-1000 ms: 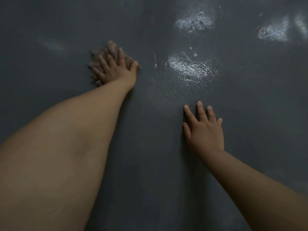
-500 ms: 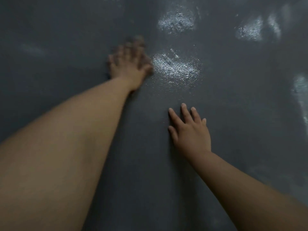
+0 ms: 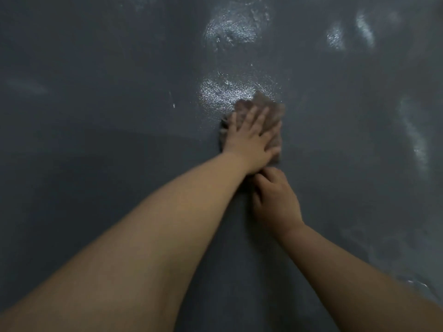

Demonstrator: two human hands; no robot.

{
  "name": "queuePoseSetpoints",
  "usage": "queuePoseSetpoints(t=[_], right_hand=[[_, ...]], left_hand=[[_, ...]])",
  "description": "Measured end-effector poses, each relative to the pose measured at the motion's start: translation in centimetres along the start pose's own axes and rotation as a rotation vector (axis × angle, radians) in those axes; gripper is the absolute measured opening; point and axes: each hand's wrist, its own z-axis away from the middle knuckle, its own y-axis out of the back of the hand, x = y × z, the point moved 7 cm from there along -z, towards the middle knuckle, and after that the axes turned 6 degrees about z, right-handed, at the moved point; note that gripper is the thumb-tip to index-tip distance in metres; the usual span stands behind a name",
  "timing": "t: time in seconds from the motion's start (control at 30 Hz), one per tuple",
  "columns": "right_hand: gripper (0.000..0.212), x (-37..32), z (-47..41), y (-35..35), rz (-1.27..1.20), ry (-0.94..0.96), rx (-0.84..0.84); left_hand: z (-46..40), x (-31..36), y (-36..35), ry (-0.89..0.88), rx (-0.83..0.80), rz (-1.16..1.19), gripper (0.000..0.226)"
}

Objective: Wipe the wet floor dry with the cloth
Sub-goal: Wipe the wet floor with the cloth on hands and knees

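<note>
Crumpled brown cloth (image 3: 262, 111) pinned flat under spread left hand (image 3: 250, 137) for pressure; glossy wet patch (image 3: 223, 92) just beyond fingertips. Right hand (image 3: 275, 200) empty, fingers loosely curled, bracing on dark grey floor (image 3: 96, 116).

Dark grey floor (image 3: 96, 164) with a fine pebbled texture fills the whole view. A glistening wet patch (image 3: 223, 92) reflects dim light near the centre; beyond it lies another sheen (image 3: 236, 26), and pale streaks (image 3: 414, 140) to its right.

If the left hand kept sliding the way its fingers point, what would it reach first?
Probably the shiny wet patch just beyond the cloth under the left hand. The cloth's far edge already seems to touch it, with only floor beyond.
</note>
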Motion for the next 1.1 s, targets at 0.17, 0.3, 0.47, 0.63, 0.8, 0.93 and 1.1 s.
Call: queuePoseSetpoints(t=[0.17, 0.3, 0.47, 0.63, 0.8, 0.93, 1.1], right_hand=[[0.023, 3.5, 3.3, 1.9, 0.183, -0.009, 0.070], [0.027, 4.0, 4.3, 1.9, 0.164, -0.070, 0.112], [0.030, 3.2, 4.8, 1.6, 0.133, -0.108, 0.093], [0.021, 3.7, 5.9, 1.8, 0.139, -0.143, 0.087], [0.016, 4.3, 7.7, 2.3, 0.148, -0.225, 0.091], [0.021, 4.2, 9.8, 2.3, 0.125, -0.313, 0.043], [0.032, 2.1, 12.4, 2.6, 0.121, -0.244, 0.139]], left_hand=[[3.5, -3.1, -0.4, -0.093, 0.027, -0.091, 0.063], [8.6, -12.8, -0.1, 0.286, 0.151, 0.023, 0.065], [15.5, -17.5, -1.9, 0.881, 0.231, 0.258, 0.065], [16.4, -8.9, -4.8, 0.777, 0.190, 0.232, 0.069], [17.8, 2.5, -8.7, 0.349, 0.070, 0.150, 0.066], [20.3, 7.4, -10.7, 0.055, -0.143, 0.141, 0.071], [21.5, 5.4, -8.1, -0.052, -0.037, 0.356, 0.057]])
